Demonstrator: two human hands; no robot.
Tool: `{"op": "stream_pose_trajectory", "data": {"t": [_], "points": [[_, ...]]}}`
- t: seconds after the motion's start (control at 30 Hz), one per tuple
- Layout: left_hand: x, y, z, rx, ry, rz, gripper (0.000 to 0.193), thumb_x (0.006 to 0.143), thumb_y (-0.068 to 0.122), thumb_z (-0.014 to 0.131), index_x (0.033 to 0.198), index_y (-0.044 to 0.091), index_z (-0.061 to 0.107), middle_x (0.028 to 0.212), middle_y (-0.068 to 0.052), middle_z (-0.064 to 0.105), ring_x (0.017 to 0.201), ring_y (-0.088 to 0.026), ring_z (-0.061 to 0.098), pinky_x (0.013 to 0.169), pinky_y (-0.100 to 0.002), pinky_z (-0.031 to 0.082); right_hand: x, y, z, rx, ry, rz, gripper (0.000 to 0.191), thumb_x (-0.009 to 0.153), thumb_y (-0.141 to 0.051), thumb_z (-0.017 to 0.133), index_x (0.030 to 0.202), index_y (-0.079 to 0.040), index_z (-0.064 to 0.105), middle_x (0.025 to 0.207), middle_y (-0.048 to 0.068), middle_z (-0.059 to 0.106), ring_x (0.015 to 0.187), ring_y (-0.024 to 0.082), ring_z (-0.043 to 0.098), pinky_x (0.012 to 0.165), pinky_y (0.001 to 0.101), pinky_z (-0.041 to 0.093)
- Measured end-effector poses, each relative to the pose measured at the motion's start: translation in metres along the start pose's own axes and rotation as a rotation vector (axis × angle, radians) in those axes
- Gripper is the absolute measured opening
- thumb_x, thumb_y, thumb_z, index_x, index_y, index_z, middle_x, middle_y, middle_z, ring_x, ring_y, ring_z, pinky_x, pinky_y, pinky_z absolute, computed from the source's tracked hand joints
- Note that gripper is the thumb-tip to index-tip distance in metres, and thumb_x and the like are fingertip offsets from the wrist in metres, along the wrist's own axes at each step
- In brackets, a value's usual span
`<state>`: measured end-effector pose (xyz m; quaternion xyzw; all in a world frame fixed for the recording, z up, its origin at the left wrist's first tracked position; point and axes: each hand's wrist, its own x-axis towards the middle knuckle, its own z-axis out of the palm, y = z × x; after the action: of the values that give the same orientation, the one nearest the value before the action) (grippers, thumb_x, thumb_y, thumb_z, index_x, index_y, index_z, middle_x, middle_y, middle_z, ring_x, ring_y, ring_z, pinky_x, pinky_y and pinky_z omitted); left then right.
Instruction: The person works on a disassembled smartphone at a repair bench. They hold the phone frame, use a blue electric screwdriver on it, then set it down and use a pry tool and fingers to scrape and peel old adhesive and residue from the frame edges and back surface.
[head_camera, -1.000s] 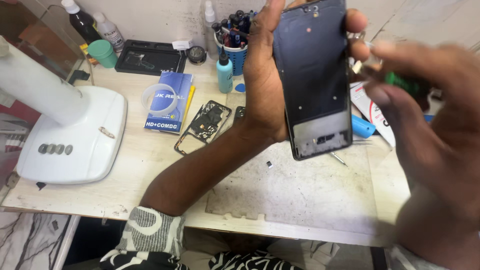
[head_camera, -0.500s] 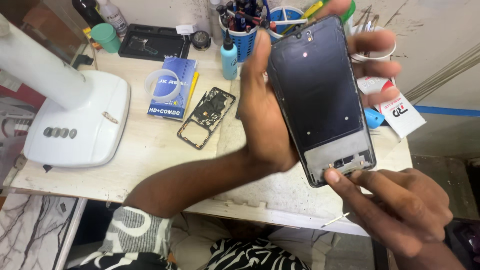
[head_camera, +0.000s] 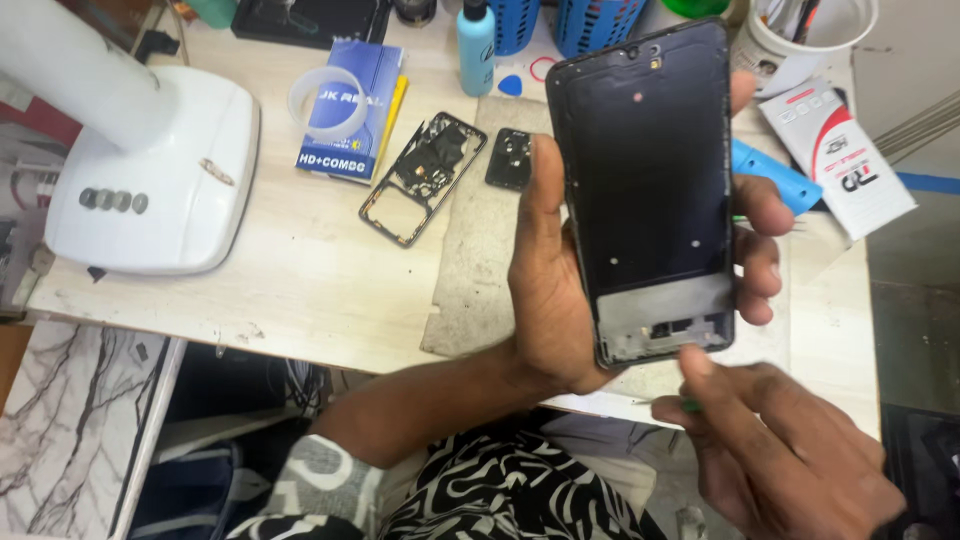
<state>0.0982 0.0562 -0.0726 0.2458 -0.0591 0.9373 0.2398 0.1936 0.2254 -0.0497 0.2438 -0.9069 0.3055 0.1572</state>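
— What is the left hand (head_camera: 560, 290) doing?

— It holds a stripped black phone frame (head_camera: 650, 180) upright above the table (head_camera: 290, 270), open side toward the camera. The thumb lies along the frame's left edge and the fingers (head_camera: 762, 205) curl around the right edge, so the grip is pressed against both sides of it.

— And the right hand (head_camera: 790, 460)?

— It sits low, just under the frame's bottom edge. Its fingertips are pinched together on a thin tool with a green handle (head_camera: 688, 405), of which only a sliver shows. The index finger reaches up to the frame's lower right corner, where the small connector openings are.

— What lies on the table?

— Left of the held frame, on a worn grey mat (head_camera: 480, 250), lies another inner phone frame (head_camera: 422, 178), tilted, with a small black camera cover (head_camera: 513, 158) just beside it. Further left is a blue and yellow flat box (head_camera: 352, 120) with a roll of clear tape (head_camera: 328, 100) on top, and a white lamp base (head_camera: 160, 190) near the table's left edge.

— Anything behind the hands?

— A blue squeeze bottle (head_camera: 476, 45) stands at the back. To the right are a white and red packet (head_camera: 835, 155) and a blue plastic tool (head_camera: 775, 175), partly hidden behind the left fingers.
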Motion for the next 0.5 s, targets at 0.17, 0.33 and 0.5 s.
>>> {"op": "stream_pose_trajectory", "data": {"t": [0.17,0.33,0.5], "points": [[-0.001,-0.014,0.008,-0.148,0.005,-0.010,0.088,0.114,0.077,0.031,0.164,0.008,0.010,0.116,-0.020,0.056,0.100,-0.023,0.059,0.093,-0.034,0.057,-0.013,-0.011,-0.006,-0.113,-0.064,0.099,0.058,0.079,-0.015,0.083,0.131,-0.006,0.059,0.093,0.012,0.076,0.090,0.026,0.078,0.079,0.0389,0.062],[-0.001,-0.019,0.011,-0.215,-0.014,-0.029,0.090,0.111,0.074,0.037,0.163,0.008,0.006,0.112,-0.017,0.053,0.100,-0.021,0.058,0.089,-0.031,0.055,-0.016,-0.029,0.003,-0.154,-0.055,0.171,0.052,0.076,-0.015,0.085,0.125,-0.014,0.068,0.091,0.009,0.078,0.081,0.019,0.078,0.073,0.0344,0.062],[-0.008,-0.019,0.011,-0.195,-0.022,-0.051,0.091,0.109,0.073,0.037,0.162,0.007,0.004,0.110,-0.016,0.052,0.097,-0.020,0.058,0.086,-0.029,0.054,-0.014,-0.034,0.011,-0.123,-0.042,0.051,0.045,0.079,-0.010,0.083,0.122,-0.011,0.070,0.093,0.009,0.077,0.082,0.017,0.077,0.072,0.0302,0.062]]}}
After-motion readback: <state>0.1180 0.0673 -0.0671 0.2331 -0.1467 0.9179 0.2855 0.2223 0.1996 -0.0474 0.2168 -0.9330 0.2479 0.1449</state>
